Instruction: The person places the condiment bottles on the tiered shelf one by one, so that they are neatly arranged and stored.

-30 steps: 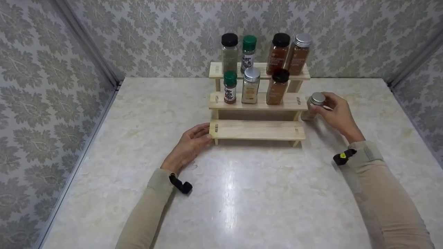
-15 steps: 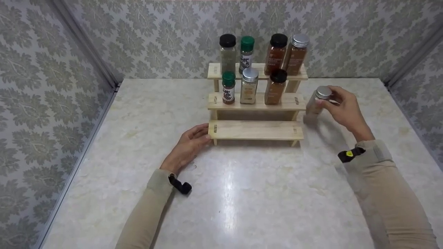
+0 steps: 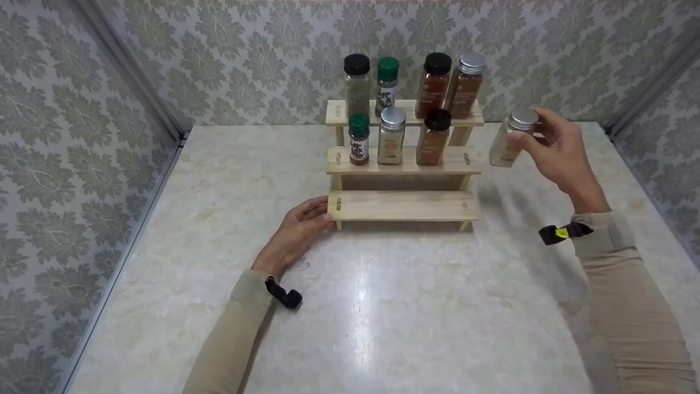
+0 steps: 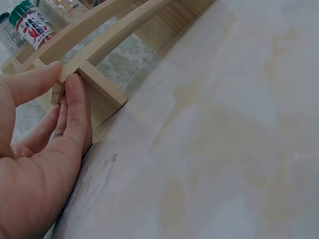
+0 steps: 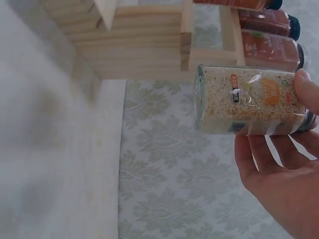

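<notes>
A three-tier wooden spice rack (image 3: 402,207) stands on the table. At its lowest shelf's left end, my left hand (image 3: 295,234) pinches the corner, thumb above and fingers below, as the left wrist view shows. My right hand (image 3: 566,156) grips a glass spice jar (image 3: 504,146) near its silver lid, off the table and right of the rack. Pale grains fill this jar, and an orange label mark (image 5: 271,92) shows in the right wrist view. On the middle shelf stand a green-capped shaker (image 3: 359,143), a silver-lidded jar (image 3: 391,139) and a black-lidded brown jar (image 3: 433,141).
Along the top shelf are a black-lidded greenish jar (image 3: 357,87), a green-capped bottle (image 3: 386,87), a red spice jar (image 3: 433,87) and a silver-lidded brown jar (image 3: 465,90). Patterned wall panels (image 3: 262,60) border the marble-look table (image 3: 410,306) at the back and sides.
My right hand has lifted the spice jar up and to the right, away from the rack's side. The left hand keeps its hold on the lowest shelf.
</notes>
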Available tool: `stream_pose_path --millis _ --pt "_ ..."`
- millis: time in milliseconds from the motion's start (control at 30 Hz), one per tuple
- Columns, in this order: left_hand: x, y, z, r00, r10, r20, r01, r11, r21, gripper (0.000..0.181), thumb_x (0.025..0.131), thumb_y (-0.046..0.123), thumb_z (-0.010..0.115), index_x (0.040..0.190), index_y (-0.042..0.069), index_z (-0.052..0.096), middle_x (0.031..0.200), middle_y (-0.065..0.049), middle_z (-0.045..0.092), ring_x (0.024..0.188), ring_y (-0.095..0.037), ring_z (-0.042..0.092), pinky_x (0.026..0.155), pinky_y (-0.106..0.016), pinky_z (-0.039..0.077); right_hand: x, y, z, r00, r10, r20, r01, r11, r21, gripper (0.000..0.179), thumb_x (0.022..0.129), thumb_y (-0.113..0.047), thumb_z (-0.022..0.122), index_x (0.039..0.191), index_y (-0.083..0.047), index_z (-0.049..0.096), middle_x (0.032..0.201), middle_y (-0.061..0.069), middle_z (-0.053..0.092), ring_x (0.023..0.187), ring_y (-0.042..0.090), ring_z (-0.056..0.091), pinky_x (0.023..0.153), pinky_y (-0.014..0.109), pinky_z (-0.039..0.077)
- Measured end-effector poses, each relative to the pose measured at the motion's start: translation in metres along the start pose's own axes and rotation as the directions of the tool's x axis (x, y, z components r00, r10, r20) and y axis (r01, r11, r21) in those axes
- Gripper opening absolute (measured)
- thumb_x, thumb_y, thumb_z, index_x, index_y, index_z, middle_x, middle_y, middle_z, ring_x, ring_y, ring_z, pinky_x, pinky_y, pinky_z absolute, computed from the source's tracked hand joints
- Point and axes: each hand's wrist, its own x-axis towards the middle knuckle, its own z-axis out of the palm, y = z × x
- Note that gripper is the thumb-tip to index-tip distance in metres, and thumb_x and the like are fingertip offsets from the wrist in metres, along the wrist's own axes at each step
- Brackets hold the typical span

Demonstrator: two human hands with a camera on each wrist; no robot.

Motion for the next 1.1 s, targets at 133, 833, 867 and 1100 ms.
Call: stream_pose_path --millis 133,833,867,1100 --pt "0.001 0.000 0.000 1.000 0.006 -0.001 -0.006 1.000 0.013 0.056 0.105 -0.001 0.063 0.158 0.000 0.044 0.156 -0.021 0.049 0.132 -0.024 0.061 0.107 -0.029 0.056 0.003 -0.012 0.007 0.999 -0.036 0.013 0.035 0.999 0.035 0.046 0.102 -0.013 0.075 0.146 -0.008 0.064 0.130 -0.005 0.067 0.121 0.010 0.064 0.097 0.020 0.053" --pt "0.001 0.001 0.003 1.000 -0.005 0.011 0.005 1.000 0.027 0.058 0.105 0.003 0.067 0.159 0.004 0.045 0.159 -0.020 0.048 0.138 -0.028 0.057 0.107 -0.031 0.055 0.015 -0.027 0.052 0.990 -0.094 0.104 0.082 0.990 0.112 0.042 0.101 -0.008 0.074 0.142 -0.002 0.065 0.123 -0.004 0.069 0.116 0.011 0.067 0.095 0.018 0.056" --pt "0.001 0.001 0.002 1.000 -0.007 0.011 0.007 1.000 0.025 0.059 0.105 0.004 0.067 0.160 0.004 0.044 0.159 -0.020 0.047 0.138 -0.027 0.057 0.107 -0.030 0.056 0.015 -0.026 0.054 0.990 -0.090 0.108 0.077 0.990 0.114 0.043 0.101 -0.008 0.074 0.142 -0.002 0.064 0.123 -0.004 0.069 0.116 0.011 0.067 0.096 0.018 0.055" --pt "-0.001 0.000 -0.001 1.000 -0.016 0.005 0.016 1.000 0.015 0.060 0.104 0.005 0.069 0.159 0.004 0.045 0.159 -0.020 0.048 0.138 -0.027 0.057 0.107 -0.030 0.056 0.016 -0.022 0.061 0.991 -0.063 0.116 0.050 0.993 0.110 0.045 0.101 -0.009 0.074 0.144 0.000 0.062 0.126 -0.005 0.067 0.119 0.010 0.065 0.097 0.018 0.054"
